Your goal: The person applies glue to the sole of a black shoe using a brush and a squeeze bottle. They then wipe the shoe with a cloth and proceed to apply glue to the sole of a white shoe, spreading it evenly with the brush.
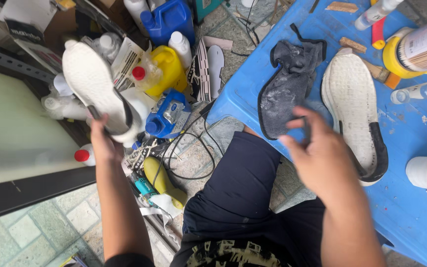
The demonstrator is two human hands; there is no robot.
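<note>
Now | left hand (104,141) is gripping a white shoe sole (96,84) over floor bottles (165,69) | right hand (322,153) is hovering open, blurred, beside dark insole (285,89) | second sole (354,106) is lying on blue tabletop (411,207), glue bottles (421,91) crowding its edge.

Left hand (106,143) raised, fingers clenched; right hand (322,153) hovers, fingers loosely spread

Yellow jug (168,69), blue canister (170,114), perhaps glue bottle (421,92).
</note>
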